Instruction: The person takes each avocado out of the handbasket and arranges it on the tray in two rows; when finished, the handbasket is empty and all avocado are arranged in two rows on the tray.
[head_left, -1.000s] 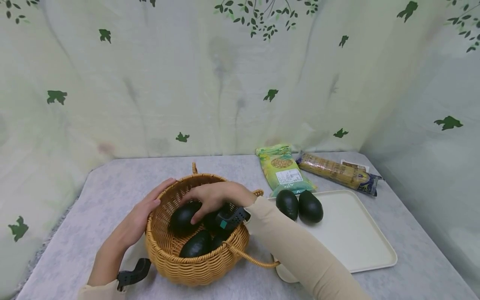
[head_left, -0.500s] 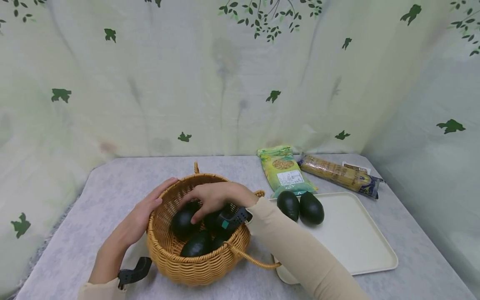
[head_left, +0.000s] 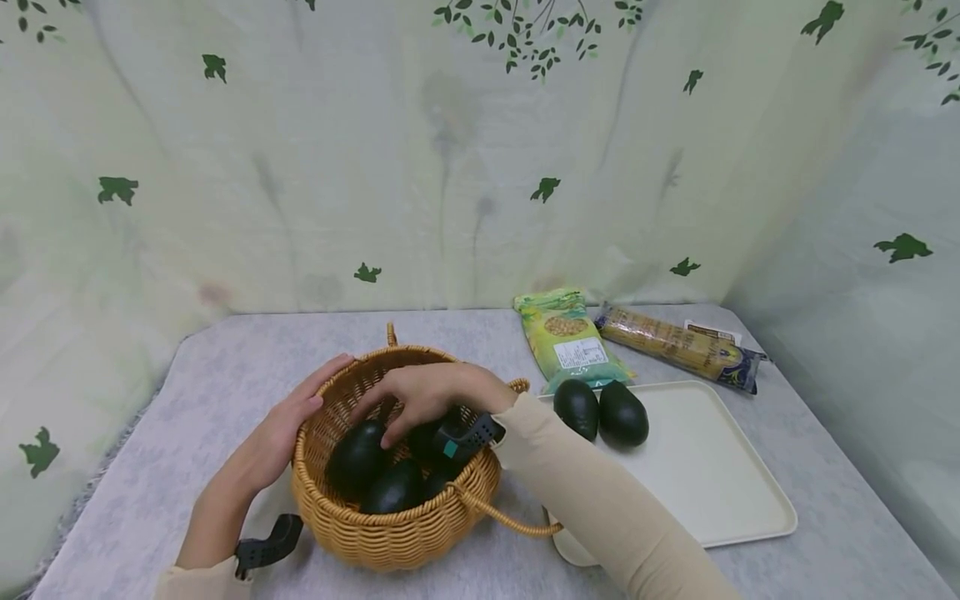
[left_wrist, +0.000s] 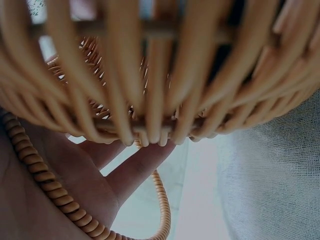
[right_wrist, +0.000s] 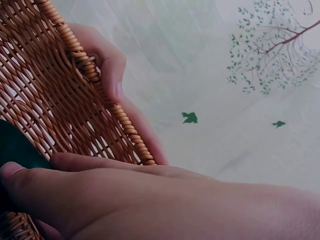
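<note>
A brown wicker basket (head_left: 390, 537) stands on the table with several dark green avocados inside. My left hand (head_left: 281, 433) holds its left rim; the thumb hooks over the edge while the fingers lie along the outer wall, and in the left wrist view those fingers (left_wrist: 135, 172) show beneath the weave. Inside the basket, my right hand (head_left: 423, 396) hangs with loosely bent fingers over one avocado (head_left: 356, 460). The thumb tip is beside or touching it; I cannot tell which. A second avocado (head_left: 393, 487) lies nearer the front rim. Others are partly hidden under my right wrist.
To the right lies a white tray (head_left: 720, 467) bearing two avocados (head_left: 622, 415) at its left end. Behind it are a green-yellow bag (head_left: 566, 337) and a long pack of pasta (head_left: 675, 343). The basket's handle (head_left: 510, 522) sticks out toward the tray.
The avocado under my right hand has shifted toward the front left of the basket, out from between the fingers and thumb. Both hands have stayed almost where they were.
</note>
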